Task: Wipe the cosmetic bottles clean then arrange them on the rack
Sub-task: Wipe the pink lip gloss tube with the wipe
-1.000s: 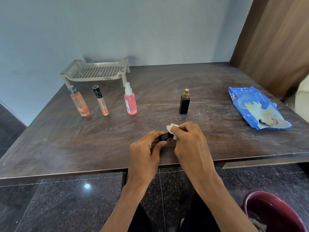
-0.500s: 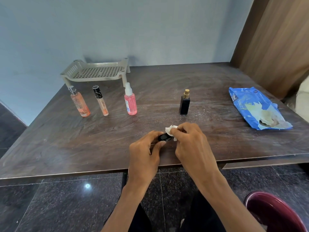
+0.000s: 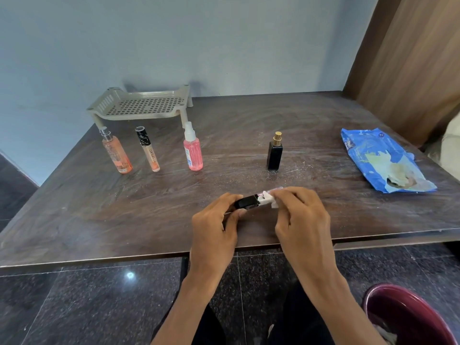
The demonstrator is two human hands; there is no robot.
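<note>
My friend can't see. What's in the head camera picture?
Two hands clean a small black-capped tube over the table: the left hand holds it, the right hand holds a white wipe to it. Farther back stand a black bottle and, before a grey rack, a pink spray bottle, a slim tube and a peach bottle.

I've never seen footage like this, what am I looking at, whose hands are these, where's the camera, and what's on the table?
No machine here: a person wears one camera on the head, looking forward and down, so you see their own arms. The left hand holds a small black-capped tube; the right hand pinches a white wipe around it, above the brown table. Further back stand a peach bottle, a slim tube, a pink spray bottle and a black bottle. At the back sits a grey rack, no bottle on it yet. A blue packet of wipes lies at right; a dark red bin sits on the floor.
</note>
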